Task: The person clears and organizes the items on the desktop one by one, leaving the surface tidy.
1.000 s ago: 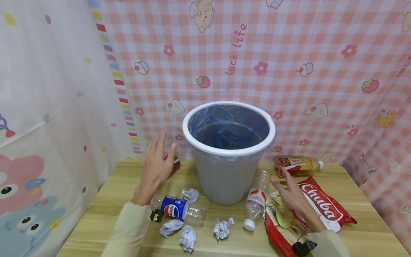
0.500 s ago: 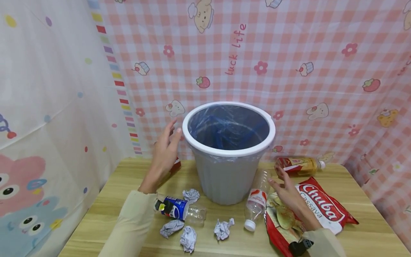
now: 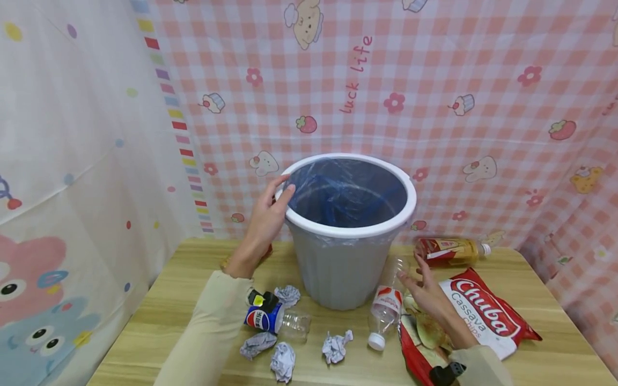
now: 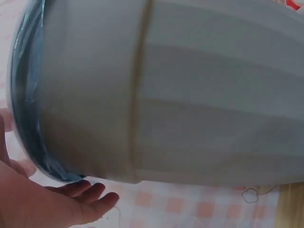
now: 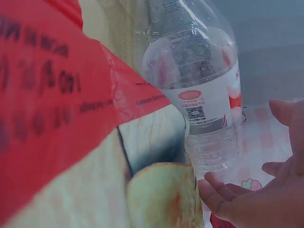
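A grey trash bin with a white rim and a clear plastic liner stands mid-table. My left hand is at the rim's left side, thumb and fingers spread either side of it; in the left wrist view the fingers lie loosely extended along the outside. Relaxed and holding nothing, my right hand hovers over the chip bag, beside a clear plastic bottle with a red-and-white label. The right wrist view shows that bottle just beyond the fingers.
Several crumpled paper balls lie in front of the bin. A Pepsi bottle lies below the left wrist. Back right is a bottle of amber drink. A red item is mostly hidden behind the left arm. Patterned cloth hangs behind.
My left hand has moved right and forward from above the red item to the bin's rim. My right hand has shifted slightly left and down. The bin stays in place.
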Available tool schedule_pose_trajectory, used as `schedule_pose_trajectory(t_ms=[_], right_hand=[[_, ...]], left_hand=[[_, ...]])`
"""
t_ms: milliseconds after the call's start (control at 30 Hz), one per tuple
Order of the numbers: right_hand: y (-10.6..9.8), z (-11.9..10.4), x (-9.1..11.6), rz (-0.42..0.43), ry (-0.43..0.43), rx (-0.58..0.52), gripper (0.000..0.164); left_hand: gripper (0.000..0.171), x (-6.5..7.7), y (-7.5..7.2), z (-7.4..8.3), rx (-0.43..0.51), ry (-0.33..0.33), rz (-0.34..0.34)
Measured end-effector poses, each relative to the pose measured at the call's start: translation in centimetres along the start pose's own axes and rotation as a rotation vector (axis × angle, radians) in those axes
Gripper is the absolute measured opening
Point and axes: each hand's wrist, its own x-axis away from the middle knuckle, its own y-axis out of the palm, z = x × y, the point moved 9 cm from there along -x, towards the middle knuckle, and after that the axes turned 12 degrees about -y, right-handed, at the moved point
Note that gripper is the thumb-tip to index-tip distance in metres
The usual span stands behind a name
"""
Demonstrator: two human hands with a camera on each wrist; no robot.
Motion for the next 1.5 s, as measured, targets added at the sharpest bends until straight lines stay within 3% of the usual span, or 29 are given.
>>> schedule_pose_trajectory(t_ms=[267, 500, 833, 1200, 1500], right_hand=[[0.7, 0.6, 0.1, -0.016, 0.026, -0.022, 0.085], [1.0, 0.3, -0.3, -0.005, -0.012, -0.014, 0.081], [1.3, 1.0, -0.5, -0.036, 0.022, -0.035, 0.088], [1.7, 0.5, -0.8, -0.035, -0.020, -0.058, 0.084], [2.0, 0.4, -1.2, -0.034, -0.028, -0.067, 0.087]], left_hand=[[0.050, -0.5, 0.3, -0.7, -0.007, -0.069, 0.024], [0.044, -0.9, 0.4, -0.7, 0.003, -0.097, 0.030], [0.044, -1.7, 0.4, -0.6, 0.000, -0.089, 0.039], [0.043, -1.9, 0.2, -1.0, 0.009, -0.074, 0.036], [0.052, -1.8, 0.2, -0.8, -0.007, -0.067, 0.072]])
